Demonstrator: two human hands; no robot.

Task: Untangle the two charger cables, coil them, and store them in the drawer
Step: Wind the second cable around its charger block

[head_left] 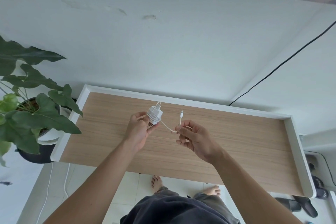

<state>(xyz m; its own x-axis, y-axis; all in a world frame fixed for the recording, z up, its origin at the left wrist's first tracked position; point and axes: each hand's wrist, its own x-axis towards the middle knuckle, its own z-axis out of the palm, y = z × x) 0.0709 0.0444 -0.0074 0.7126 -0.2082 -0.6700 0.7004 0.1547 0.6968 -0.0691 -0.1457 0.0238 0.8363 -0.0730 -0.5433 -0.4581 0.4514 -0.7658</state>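
My left hand [138, 129] grips a white charger block [155, 114] with white cable wound around it several turns. A short free length of that cable [166, 126] sags from the block across to my right hand [193, 137], which pinches it between thumb and forefinger. The cable's end plug [181, 113] sticks up above my right fingers. Both hands hover above the wooden tabletop [227, 143]. A second white cable [66, 180] hangs off the table's left side toward the floor. No drawer is visible.
The table has a raised white rim [294, 143] on the back and sides. A potted plant [34, 114] stands close to the left edge. A black cable [283, 62] runs down the wall at the right. Slippers [301, 205] lie on the floor at the right.
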